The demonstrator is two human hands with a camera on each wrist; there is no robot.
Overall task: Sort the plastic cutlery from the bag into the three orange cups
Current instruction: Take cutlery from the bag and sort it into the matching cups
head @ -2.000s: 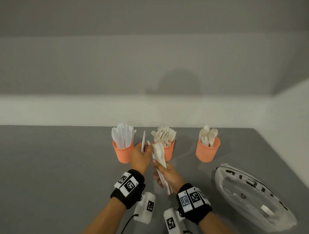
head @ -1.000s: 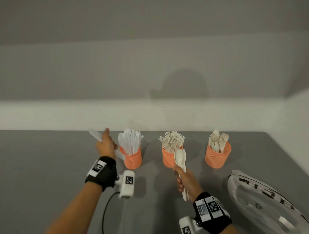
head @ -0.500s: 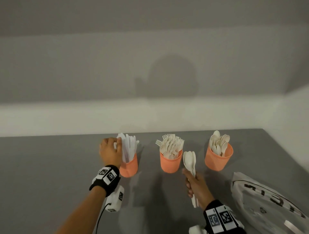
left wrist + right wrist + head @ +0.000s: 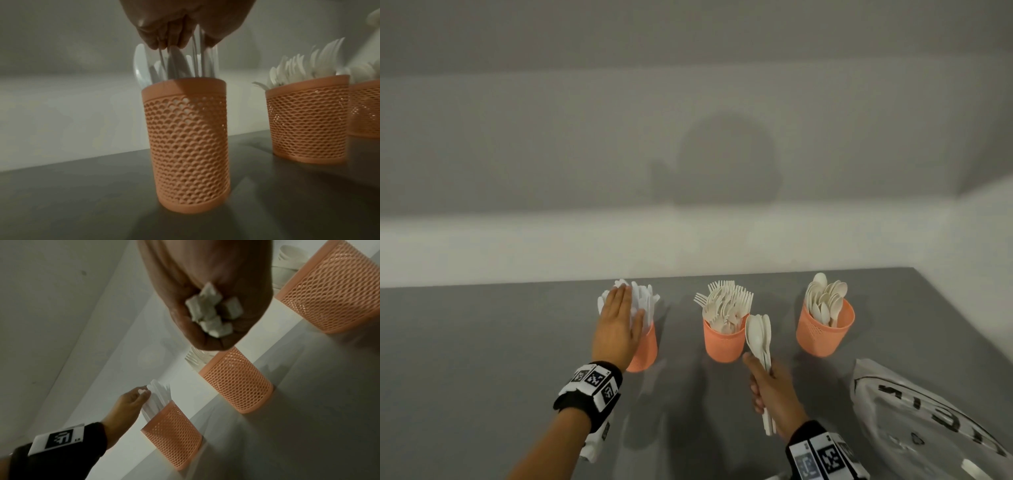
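Your left hand (image 4: 619, 325) lies flat, fingers straight, against the white knives (image 4: 643, 299) standing in the knife cup (image 4: 645, 349); it holds nothing and only presses on their tops. Your right hand (image 4: 774, 390) is curled around the handles of a bundle of spoons (image 4: 758, 334), which sits just ahead of that hand and in front of the fork cup (image 4: 724, 342).

The step in hand looks like settling the knives and then delivering the spoons. Press the knives lightly from above so the cup does not tip away from your palm. The spoons belong in the spoon cup (image 4: 825, 334), which stands ahead and to the right of your right hand, past the fork cup. Carry the bundle clear of the fork tines (image 4: 726, 296) so nothing catches.

The bundle's long axis runs away from you, bowls up and forward, handle ends poking out below your fist toward your wrist. The spoons already in the cup stand bowls up, so tilt the bundle upright and feed the handles in first. Let go only once the handles are inside the rim.

The bag (image 4: 928, 421) lies on the desk (image 4: 482, 359) to the right of your right hand.
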